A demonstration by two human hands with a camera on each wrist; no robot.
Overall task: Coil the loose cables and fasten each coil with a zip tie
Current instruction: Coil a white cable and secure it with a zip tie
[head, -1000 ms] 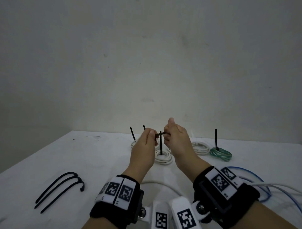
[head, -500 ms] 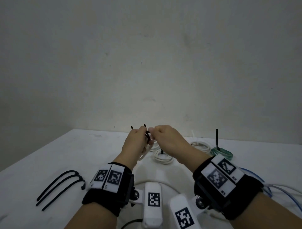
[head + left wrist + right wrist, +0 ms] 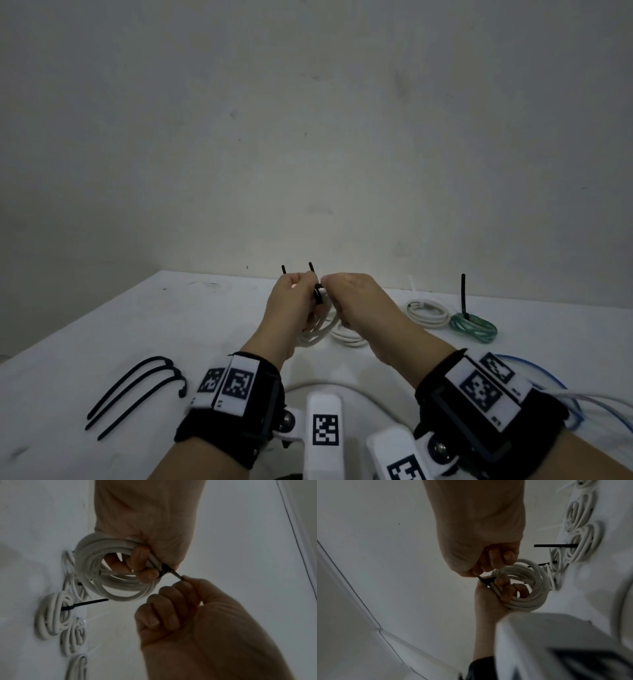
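Observation:
My left hand (image 3: 306, 301) grips a coil of white cable (image 3: 102, 588), held up off the white table (image 3: 144, 329), with fingers through its middle. A black zip tie (image 3: 169, 570) wraps the coil's strands beside my left fingertips. My right hand (image 3: 182, 578) pinches the tie's tail between thumb and forefinger, close to the tie's head. In the right wrist view the same tail (image 3: 481, 579) runs from the right hand (image 3: 475, 574) to the coil (image 3: 525, 601). In the head view the tie (image 3: 319, 294) shows only as a short dark piece between the two hands.
Three spare black zip ties (image 3: 137, 390) lie at the left front. Tied white coils (image 3: 428, 311) and a green coil (image 3: 474, 327) sit at the back right, their tie tails sticking up. Loose blue cable (image 3: 548, 373) and a white cable (image 3: 342, 385) lie near the front.
The two hands have drawn closer together and sunk a little toward the table. The stretch of black tie showing between them has become shorter.

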